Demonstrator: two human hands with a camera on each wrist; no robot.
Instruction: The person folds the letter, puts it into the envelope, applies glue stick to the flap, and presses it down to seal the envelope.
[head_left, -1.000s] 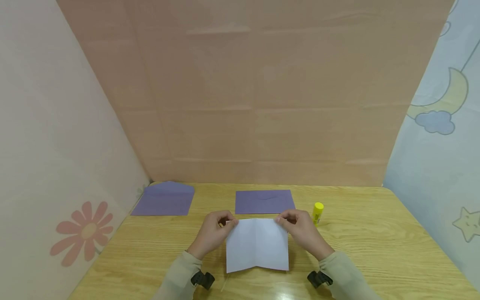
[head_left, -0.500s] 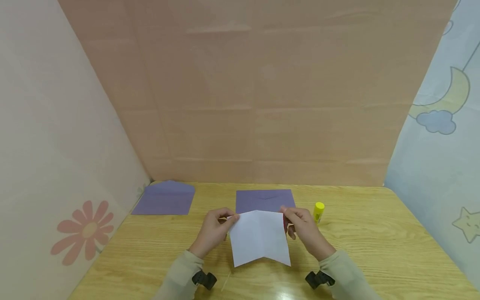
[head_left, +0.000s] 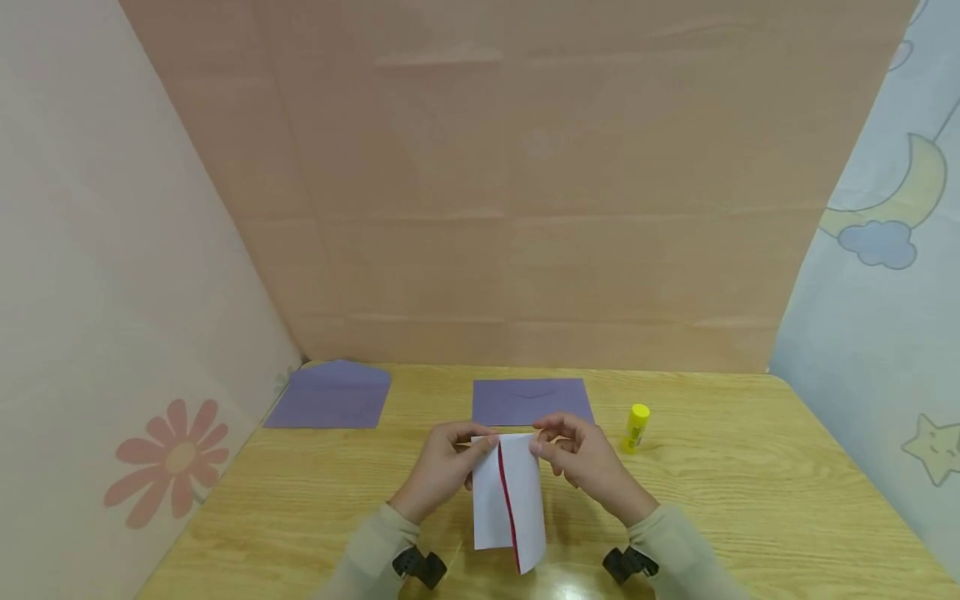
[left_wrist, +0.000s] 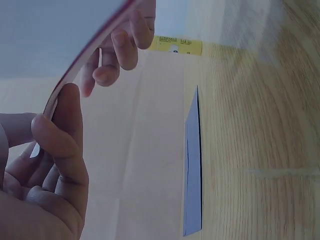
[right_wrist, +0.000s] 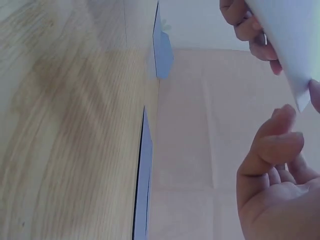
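Observation:
A white folded paper card (head_left: 528, 500) with a dark red edge is held upright, with one panel bent over the other. My left hand (head_left: 442, 467) pinches its top edge near the left side, thumb in front; the left wrist view shows these fingers (left_wrist: 62, 135) curled round the paper. At the top right of the card is my right hand (head_left: 588, 467), its thumb against the bend. In the right wrist view its index finger (right_wrist: 280, 132) stands apart from the paper. Just behind the card lies a purple envelope (head_left: 532, 398), flap down.
Another purple envelope (head_left: 330, 404), flap raised, lies at the table's back left. A yellow glue stick (head_left: 636, 427) stands to the right of my right hand. The wooden table (head_left: 750, 467) ends at a tan backdrop (head_left: 525, 208).
The card was spread open between both hands; its right panel has swung left over the other, showing the red edge. My right hand has moved left and its fingers have loosened.

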